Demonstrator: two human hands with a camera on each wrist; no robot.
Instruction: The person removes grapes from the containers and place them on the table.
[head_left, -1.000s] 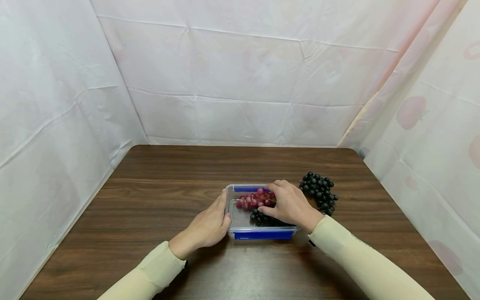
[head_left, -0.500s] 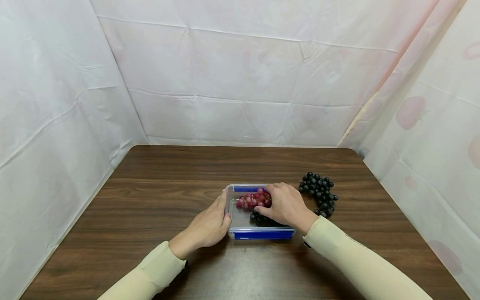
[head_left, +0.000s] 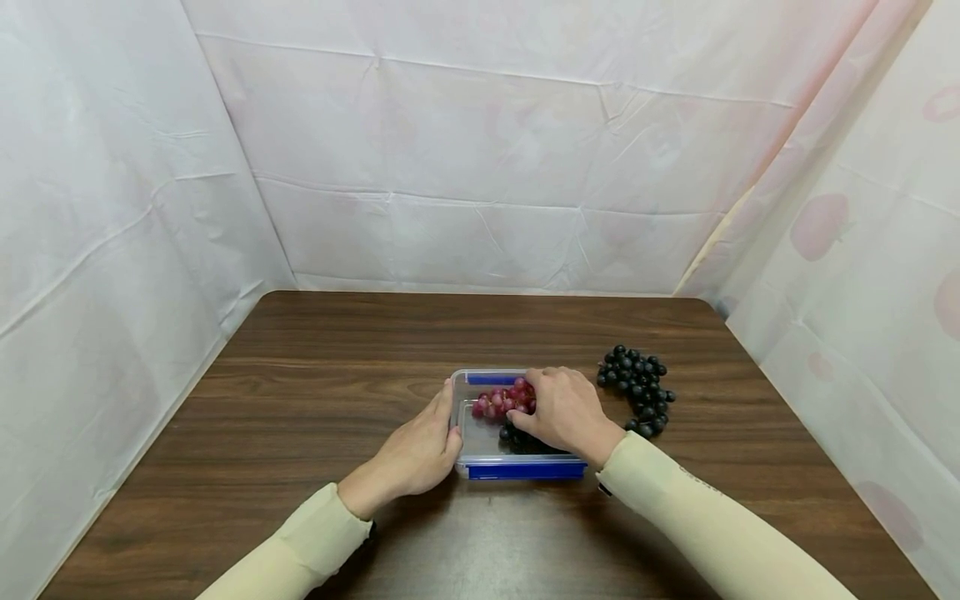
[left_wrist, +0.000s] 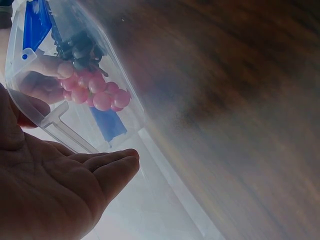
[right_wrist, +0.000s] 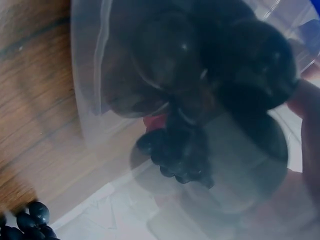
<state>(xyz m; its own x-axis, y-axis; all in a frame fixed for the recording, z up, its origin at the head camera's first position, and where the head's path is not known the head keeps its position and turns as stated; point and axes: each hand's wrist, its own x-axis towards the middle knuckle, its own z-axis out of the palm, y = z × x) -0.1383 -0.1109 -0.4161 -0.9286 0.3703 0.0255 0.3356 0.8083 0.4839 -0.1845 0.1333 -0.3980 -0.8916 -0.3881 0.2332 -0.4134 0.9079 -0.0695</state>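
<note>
A clear plastic box [head_left: 480, 437] with blue clips stands on the table. Inside lie a bunch of red grapes [head_left: 491, 404] and, nearer its front, black grapes [head_left: 516, 438], partly hidden by my right hand [head_left: 564, 412]. This hand reaches into the box from the right, its thumb and fingers round the right end of the red grapes. Through the clear wall, the left wrist view shows its fingertips against the red grapes [left_wrist: 95, 90]. My left hand [head_left: 416, 446] rests with straight fingers against the box's left wall. Large black grapes [right_wrist: 170, 50] fill the right wrist view, blurred.
Another bunch of black grapes [head_left: 637, 387] lies on the brown wooden table [head_left: 360, 342], right of the box. White sheets [head_left: 480, 167] hang behind the table and along both sides.
My right hand has moved slightly left, covering more of the red grapes and uncovering the loose black bunch. The red grapes and my left hand have stayed in place.
</note>
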